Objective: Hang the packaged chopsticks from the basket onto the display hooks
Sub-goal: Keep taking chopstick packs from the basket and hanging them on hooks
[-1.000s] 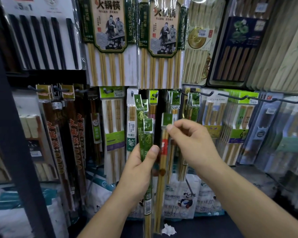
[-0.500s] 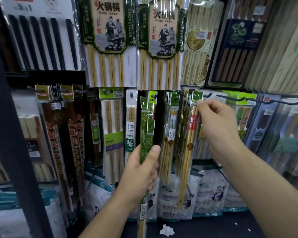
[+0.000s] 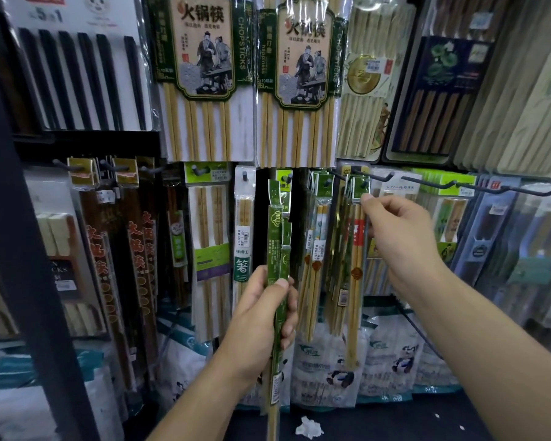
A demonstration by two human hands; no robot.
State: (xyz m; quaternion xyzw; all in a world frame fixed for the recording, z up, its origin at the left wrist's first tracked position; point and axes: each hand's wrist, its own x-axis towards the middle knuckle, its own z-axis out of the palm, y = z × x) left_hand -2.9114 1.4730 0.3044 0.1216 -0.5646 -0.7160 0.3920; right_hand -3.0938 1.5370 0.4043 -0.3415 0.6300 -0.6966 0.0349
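Left hand [image 3: 261, 323] wrapped tight round bunch of green chopstick packs [image 3: 279, 246], held upright near centre, in front of rack. Right hand [image 3: 401, 240] up at right, thumb and forefinger pinching top header of red-label pack [image 3: 357, 233], right at black hook [image 3: 374, 177]. Header looks threaded on hook, bit blurry tbh. Crumpled paper scrap [image 3: 309, 426] on floor below.

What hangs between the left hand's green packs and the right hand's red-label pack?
Head view: pale chopstick packs hang between green packs and red-label pack.
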